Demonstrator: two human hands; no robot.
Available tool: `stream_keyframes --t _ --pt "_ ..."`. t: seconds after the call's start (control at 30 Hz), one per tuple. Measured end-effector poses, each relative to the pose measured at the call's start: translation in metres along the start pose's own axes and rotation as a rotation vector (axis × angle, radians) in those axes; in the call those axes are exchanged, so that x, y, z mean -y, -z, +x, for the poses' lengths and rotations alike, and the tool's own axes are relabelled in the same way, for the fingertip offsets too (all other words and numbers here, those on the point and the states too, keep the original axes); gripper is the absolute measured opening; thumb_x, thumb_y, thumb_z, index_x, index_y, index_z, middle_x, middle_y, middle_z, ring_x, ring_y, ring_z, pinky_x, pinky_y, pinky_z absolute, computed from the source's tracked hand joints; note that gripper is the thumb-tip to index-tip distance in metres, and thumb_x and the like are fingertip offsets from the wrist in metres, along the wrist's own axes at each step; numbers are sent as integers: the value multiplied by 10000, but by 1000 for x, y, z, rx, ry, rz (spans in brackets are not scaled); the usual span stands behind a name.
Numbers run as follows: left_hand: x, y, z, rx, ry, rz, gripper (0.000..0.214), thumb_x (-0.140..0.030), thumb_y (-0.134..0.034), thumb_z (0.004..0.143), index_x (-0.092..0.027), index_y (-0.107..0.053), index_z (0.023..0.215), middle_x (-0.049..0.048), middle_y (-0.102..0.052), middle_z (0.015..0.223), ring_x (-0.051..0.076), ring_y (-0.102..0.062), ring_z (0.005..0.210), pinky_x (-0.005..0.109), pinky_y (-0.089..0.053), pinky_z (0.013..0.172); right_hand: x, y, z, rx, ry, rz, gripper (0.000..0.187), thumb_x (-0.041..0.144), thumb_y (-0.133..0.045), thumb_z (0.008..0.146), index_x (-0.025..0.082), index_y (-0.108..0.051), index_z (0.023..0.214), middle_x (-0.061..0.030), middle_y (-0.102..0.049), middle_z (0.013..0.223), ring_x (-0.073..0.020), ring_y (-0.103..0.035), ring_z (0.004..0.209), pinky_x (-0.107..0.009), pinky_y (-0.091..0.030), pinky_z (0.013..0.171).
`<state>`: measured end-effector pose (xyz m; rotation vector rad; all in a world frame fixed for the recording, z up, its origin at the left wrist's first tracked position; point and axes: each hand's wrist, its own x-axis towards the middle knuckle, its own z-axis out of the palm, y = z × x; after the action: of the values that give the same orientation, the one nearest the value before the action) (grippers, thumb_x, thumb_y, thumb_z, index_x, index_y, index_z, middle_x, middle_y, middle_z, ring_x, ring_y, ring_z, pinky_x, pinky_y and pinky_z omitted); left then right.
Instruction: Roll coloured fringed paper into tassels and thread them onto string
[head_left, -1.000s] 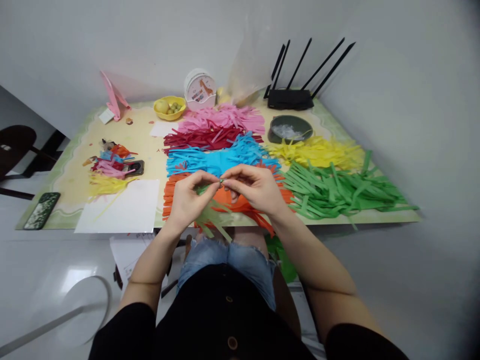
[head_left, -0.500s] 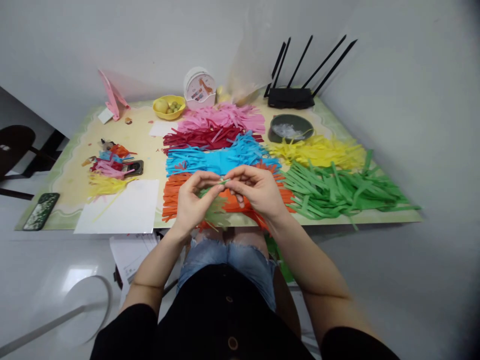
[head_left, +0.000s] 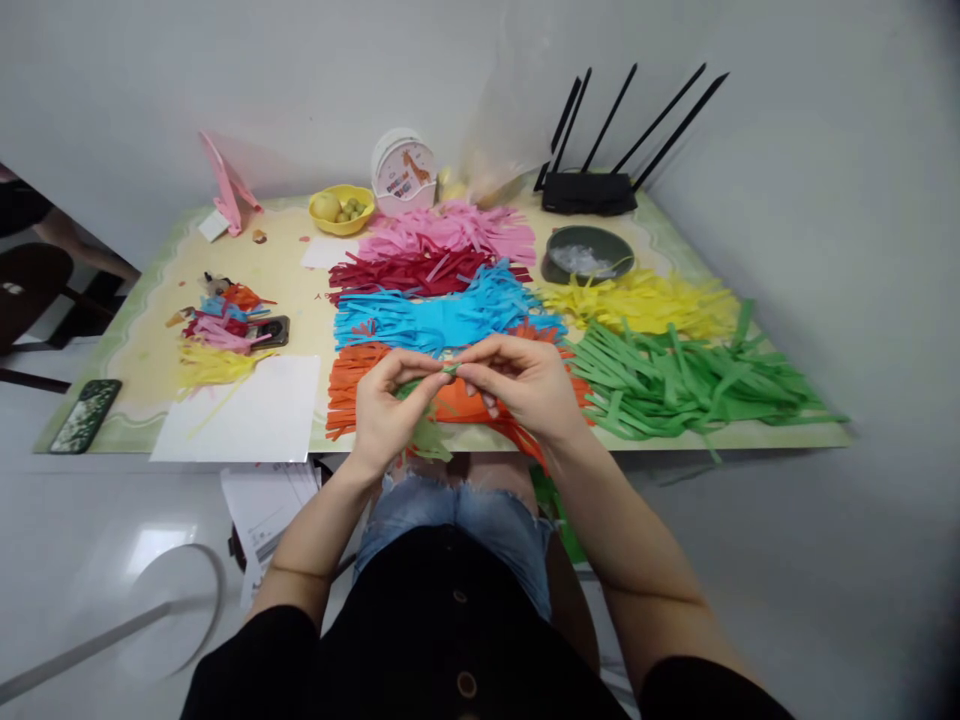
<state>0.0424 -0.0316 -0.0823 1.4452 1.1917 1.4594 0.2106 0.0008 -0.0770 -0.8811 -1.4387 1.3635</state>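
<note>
Left hand: the left hand is hovering over the near table edge, thumb and forefinger pinching one end of a green fringed paper piece.
Right hand: the right hand is pinching the same piece from the other side, its fingertips meeting those of the left hand.
Green fringed paper piece: it is hanging between and below the two hands, its cut strips drooping past the table edge, in front of the orange paper strips.
Colour stacks: pink paper strips, dark red paper strips and blue paper strips are lying in rows behind the orange ones, each touching the next.
Right side: yellow paper strips are lying beside a large pile of green paper strips, with a dark bowl just behind.
Left side: a white sheet is lying at the near edge, a small mixed-colour paper heap behind it, and a phone at the corner.
Far edge: a yellow bowl, a round white tin and a black router are standing by the wall.
Table: the table is carrying all of this.
</note>
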Motion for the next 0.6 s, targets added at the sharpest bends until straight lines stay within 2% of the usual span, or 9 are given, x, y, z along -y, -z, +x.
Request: stream_keyframes --t 0.13,0.27,0.4,0.53,0.6 --pt "3 4 5 89 65 -76 334 -436 -828 746 -165 -704 897 67 -772 922 188 -748 871 290 -591 821 2 -3 -1 -41 97 -96 125 309 -791 758 188 -774 785 -1 -689 623 -72 -502 427 -211 -374 394" --pt "13 7 7 156 250 -264 360 -463 -857 691 -152 -729 820 43 -761 799 162 -720 751 277 -560 765 2 -8 -3 -41 100 -168 101 274 -758 772 185 -797 796 -21 -730 670 -105 -593 509 -219 -450 457" --pt "22 10 5 264 366 -462 397 -487 -880 646 -137 -720 746 26 -728 705 130 -679 676 256 -523 736 2 -11 -5 -13 123 -196 80 245 -750 773 176 -789 763 -20 -723 647 -99 -596 493 -211 -470 475" --pt "28 11 -1 220 411 -554 397 -469 -894 634 -138 -699 732 14 -711 684 102 -640 629 241 -497 710 6 -16 -4 -34 102 -205 145 296 -741 794 161 -750 741 1 -656 548 -74 -506 400 -196 -389 397" --pt "29 13 -3 197 417 -583 392 -454 -901 626 -137 -690 719 8 -699 667 96 -626 614 232 -485 683 9 -19 -3 -20 97 -243 185 338 -740 800 153 -746 796 -1 -660 561 -69 -488 391 -195 -368 389"
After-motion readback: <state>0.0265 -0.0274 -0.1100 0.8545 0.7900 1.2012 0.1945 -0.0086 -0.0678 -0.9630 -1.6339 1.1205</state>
